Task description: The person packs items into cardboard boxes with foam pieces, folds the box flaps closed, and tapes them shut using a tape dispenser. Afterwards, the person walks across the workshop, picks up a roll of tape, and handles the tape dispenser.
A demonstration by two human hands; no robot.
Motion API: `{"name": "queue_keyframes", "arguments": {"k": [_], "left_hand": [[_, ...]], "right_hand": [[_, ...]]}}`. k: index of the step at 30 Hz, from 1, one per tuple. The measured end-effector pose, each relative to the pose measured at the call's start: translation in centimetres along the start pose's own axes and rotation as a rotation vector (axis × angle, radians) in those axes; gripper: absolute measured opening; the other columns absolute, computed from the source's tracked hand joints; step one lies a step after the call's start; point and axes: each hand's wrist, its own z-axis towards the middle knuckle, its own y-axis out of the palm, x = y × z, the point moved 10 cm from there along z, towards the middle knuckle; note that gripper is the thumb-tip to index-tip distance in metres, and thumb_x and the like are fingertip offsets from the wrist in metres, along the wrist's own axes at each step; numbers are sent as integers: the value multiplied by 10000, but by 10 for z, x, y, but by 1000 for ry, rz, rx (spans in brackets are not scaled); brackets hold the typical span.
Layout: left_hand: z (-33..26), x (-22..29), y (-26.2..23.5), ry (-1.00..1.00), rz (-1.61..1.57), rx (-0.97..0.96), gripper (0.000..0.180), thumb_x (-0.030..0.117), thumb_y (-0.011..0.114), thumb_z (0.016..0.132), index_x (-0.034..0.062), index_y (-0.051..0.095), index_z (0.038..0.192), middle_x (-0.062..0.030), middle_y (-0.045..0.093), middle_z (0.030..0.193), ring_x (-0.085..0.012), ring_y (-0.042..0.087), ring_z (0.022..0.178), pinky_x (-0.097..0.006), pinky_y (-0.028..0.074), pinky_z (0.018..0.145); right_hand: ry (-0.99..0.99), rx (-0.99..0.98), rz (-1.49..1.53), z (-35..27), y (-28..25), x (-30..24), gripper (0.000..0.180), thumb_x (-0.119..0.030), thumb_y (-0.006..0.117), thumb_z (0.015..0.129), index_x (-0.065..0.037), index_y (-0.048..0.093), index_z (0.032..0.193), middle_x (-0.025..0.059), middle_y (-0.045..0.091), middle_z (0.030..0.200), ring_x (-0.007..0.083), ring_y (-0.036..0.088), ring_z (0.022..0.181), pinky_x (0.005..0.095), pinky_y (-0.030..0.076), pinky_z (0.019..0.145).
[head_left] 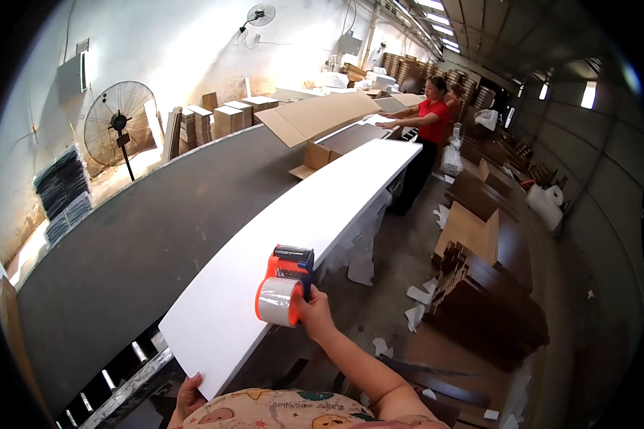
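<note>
gripping an orange and dark blue tape dispenser in the right hand, closed about its right side, with a wide roll of greyish tape mounted at the near end. holding it over the right edge of a long white panel; hard to tell whether touching the surface. touching the panel's near corner with the left hand, fingertips at the edge; cannot tell whether pinching it or merely resting there, with the palm mostly out of sight.

facing along the panel, away from the body, beside a long grey counter, toward a co-worker in a red top and dark trousers, with arms stretched out near an open cardboard box. to the left, past the counter, a standing fan, a dark stack and upright piles of flat cartons by the wall. to the right, on the floor, a stack of dark brown boards, with white scraps strewn beside it, and farther back, white rolls.
</note>
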Motion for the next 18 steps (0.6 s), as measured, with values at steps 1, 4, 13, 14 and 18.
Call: {"name": "queue_keyframes", "arguments": {"k": [1,4,13,14,18], "left_hand": [[22,-6,11,-17,-26,-14,648,19,665,773,10,368,1349,-180,539,1249,-324,542,1161,-485,419,1030],[76,-17,57,57,100,6,661,21,672,765,8,368,1351,-175,534,1263,-323,536,1171,-483,414,1032],[333,3,222,425,348,54,462,51,625,792,-62,464,1210,-155,589,1129,-257,602,1033,-375,482,935],[358,6,245,488,397,77,437,59,618,801,-56,477,1199,-148,595,1119,-254,607,1022,-368,484,929],[479,-15,325,469,366,16,423,41,644,805,-63,478,1179,-145,595,1093,-238,612,982,-358,490,898]], "right_hand": [[-60,-19,-54,24,-13,0,349,-271,631,910,9,585,1115,32,644,984,74,569,876,257,474,783],[78,-68,52,85,-42,-8,353,-269,632,909,10,580,1118,33,642,997,77,567,892,257,472,795],[22,-161,-21,406,-161,-2,333,-291,661,870,23,647,981,30,655,887,97,599,797,273,487,709],[2,-134,93,440,-179,-6,322,-304,691,843,14,660,882,8,632,811,74,554,710,258,463,627],[84,-115,52,566,-255,-10,339,-307,701,836,20,656,912,47,655,859,123,614,746,277,498,669]]}}
